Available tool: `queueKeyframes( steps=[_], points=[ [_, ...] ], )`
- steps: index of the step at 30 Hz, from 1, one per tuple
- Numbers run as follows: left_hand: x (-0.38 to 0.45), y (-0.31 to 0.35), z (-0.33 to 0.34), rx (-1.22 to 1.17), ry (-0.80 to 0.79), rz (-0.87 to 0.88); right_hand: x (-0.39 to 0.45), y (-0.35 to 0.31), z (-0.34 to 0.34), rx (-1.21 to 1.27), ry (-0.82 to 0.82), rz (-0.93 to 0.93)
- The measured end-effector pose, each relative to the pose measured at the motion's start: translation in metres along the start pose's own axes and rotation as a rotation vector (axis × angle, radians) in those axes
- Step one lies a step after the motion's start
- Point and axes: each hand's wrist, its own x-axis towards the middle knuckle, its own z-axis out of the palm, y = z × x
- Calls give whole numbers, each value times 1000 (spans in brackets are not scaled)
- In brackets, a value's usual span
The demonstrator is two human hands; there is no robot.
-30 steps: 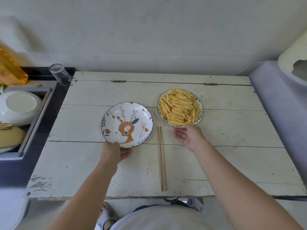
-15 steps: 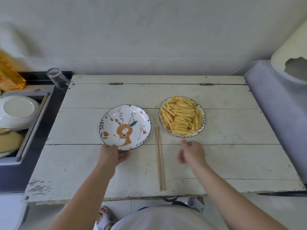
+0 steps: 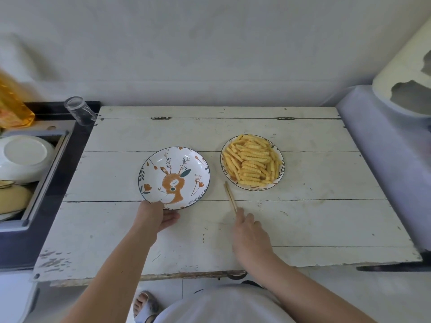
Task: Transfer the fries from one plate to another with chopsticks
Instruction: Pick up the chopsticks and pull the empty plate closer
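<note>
On the worn white table sit 2 round plates side by side, a small gap between them. The deer plate, on the left, is bare of food and shows an orange deer with leafy sprigs around it. The right plate carries a full heap of crinkle-cut fries, all of them on that plate.

The left hand holds the deer plate at its near rim, fingers tucked under the edge and the thumb side over the top. The right hand lies over the near part of the chopsticks, its fingers bent down onto them; I cannot tell from here whether they are actually pinched or only touched. The 2 sticks lie together on the table, their far tips pointing toward the near-left edge of the fry plate and stopping just short of it (they lean slightly to the left as they go away from the hand).

Off the table's far-left corner stands a clear glass on a dark counter. Left of that, a sink holds a white bowl and other dishes, and an amber bottle shows at the frame edge.
</note>
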Motion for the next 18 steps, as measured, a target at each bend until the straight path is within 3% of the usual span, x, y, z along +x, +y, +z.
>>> queueKeyframes(
  steps=[6, 9, 11, 13, 15, 16, 18],
  points=[
    [-2, -8, -6, 8, -1, -10, -9, 15, 3, 49, 30, -42],
    [-5, -10, -7, 8, -19, -16, -14, 25, -4, 188, 97, -73],
    [-7, -11, -8, 21, -15, -16, -13, 38, -13, 477, 276, 10],
    [-11, -12, -9, 38, -12, -19, 8, 55, -24, 909, 377, 306],
    [-17, -15, -9, 60, -25, -23, 43, 74, -34, 1399, 329, 623],
    [-20, -16, -9, 68, -35, -28, 60, 81, -40, 1551, 284, 680],
    [-25, -19, -9, 89, -41, -44, 86, 84, -47, 1596, 224, 660]
  ],
)
